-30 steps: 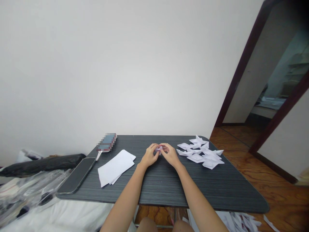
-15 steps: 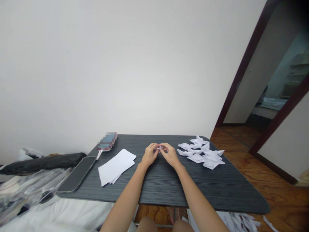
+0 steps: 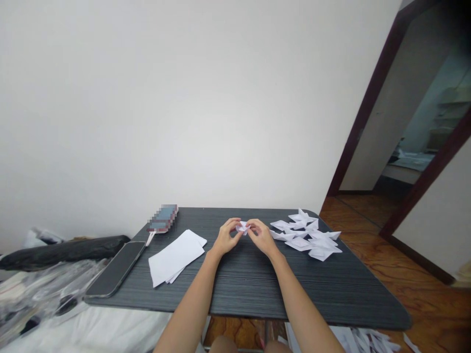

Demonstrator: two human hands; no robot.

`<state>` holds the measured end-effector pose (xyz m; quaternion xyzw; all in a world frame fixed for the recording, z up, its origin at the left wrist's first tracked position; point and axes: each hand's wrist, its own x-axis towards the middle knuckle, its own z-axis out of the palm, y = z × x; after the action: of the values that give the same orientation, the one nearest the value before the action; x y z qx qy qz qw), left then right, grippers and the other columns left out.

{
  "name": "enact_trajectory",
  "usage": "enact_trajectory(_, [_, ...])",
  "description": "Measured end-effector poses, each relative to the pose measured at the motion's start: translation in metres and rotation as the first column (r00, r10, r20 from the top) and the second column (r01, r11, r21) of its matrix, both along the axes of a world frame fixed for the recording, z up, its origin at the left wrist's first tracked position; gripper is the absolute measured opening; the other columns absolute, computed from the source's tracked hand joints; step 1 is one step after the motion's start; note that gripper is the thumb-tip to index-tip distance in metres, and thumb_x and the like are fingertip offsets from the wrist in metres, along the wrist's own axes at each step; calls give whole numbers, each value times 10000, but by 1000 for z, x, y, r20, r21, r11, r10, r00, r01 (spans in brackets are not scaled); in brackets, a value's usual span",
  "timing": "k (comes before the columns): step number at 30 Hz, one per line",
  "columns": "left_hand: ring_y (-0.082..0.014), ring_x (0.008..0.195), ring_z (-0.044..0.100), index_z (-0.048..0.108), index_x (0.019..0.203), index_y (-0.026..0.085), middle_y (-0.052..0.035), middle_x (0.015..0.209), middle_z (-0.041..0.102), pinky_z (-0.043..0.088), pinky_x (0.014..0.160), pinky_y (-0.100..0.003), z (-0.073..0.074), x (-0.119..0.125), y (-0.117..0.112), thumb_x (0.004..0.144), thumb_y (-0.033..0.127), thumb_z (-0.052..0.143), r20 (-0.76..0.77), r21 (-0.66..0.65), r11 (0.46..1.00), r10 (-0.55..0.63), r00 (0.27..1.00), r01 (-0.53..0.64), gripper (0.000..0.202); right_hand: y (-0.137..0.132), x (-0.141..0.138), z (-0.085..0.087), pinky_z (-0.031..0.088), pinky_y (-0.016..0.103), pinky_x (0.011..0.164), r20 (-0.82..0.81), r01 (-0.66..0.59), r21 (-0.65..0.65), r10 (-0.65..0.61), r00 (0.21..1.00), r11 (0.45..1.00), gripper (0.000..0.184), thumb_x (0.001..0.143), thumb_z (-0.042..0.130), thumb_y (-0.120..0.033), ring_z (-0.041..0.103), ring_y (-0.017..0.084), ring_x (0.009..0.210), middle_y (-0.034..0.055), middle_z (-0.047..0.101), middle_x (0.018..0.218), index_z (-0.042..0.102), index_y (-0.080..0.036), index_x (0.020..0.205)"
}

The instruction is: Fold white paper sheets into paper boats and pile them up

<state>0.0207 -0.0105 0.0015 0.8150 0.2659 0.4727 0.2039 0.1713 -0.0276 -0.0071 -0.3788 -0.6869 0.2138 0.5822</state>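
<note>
Both my hands meet over the middle of a dark grey table. My left hand and my right hand pinch a small folded white paper piece between their fingertips, just above the tabletop. To the right lies a heap of several folded white paper boats. A small stack of flat white sheets rests to the left of my left hand.
A dark phone lies at the table's left edge with a white cable. A blurred small box sits at the back left. Clutter and plastic bags lie left of the table. Paper scraps litter the wooden floor. A doorway opens at right.
The paper piece shows a little more between my fingertips, which have shifted slightly on it. The view has dipped slightly; nothing else on the table has moved.
</note>
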Motion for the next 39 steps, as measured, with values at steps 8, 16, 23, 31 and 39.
enact_trajectory(8, [-168, 929, 501, 566, 845, 154, -89, 995, 514, 403, 831, -325, -4, -4, 4, 768, 209, 442, -110, 104, 993, 68, 992, -57, 155, -7, -2, 4, 457, 247, 637, 164, 34, 50, -41, 986, 998, 158, 669, 449, -113, 520, 113, 684, 47, 502, 860, 532, -163, 794])
enact_trajectory(16, [-163, 910, 517, 569, 822, 151, -95, 989, 537, 408, 810, -308, -3, -2, 2, 769, 237, 451, -60, 110, 991, 88, 994, -81, 155, -1, 0, -3, 450, 256, 632, 148, 65, -10, -63, 987, 998, 104, 722, 466, -201, 525, 124, 659, 36, 546, 780, 549, -167, 773])
enact_trajectory(23, [-159, 820, 555, 565, 857, 153, -62, 880, 603, 440, 744, -271, -4, -6, 6, 670, 320, 583, -47, -23, 1000, 17, 999, -18, 251, 2, 7, -3, 433, 248, 611, 15, 24, -142, -22, 1000, 990, 114, 700, 509, -278, 538, 127, 629, 2, 555, 683, 546, -171, 716])
enact_trajectory(31, [-157, 777, 575, 602, 768, 142, -65, 874, 626, 449, 699, -255, -9, -3, 9, 703, 326, 541, 82, -177, 984, 26, 996, -11, 204, 7, 10, -5, 438, 247, 598, -211, -127, -224, 79, 974, 966, 198, 628, 592, -317, 539, 126, 619, 3, 557, 653, 495, -165, 708])
enact_trajectory(39, [-141, 682, 578, 550, 996, 129, -66, 832, 627, 459, 621, -245, -14, 0, 14, 701, 322, 535, 174, -328, 945, 62, 983, -2, 353, 7, 5, -8, 416, 220, 475, -242, -114, -262, 49, 969, 958, 253, 623, 589, -306, 539, 112, 506, -10, 571, 590, 496, -162, 809])
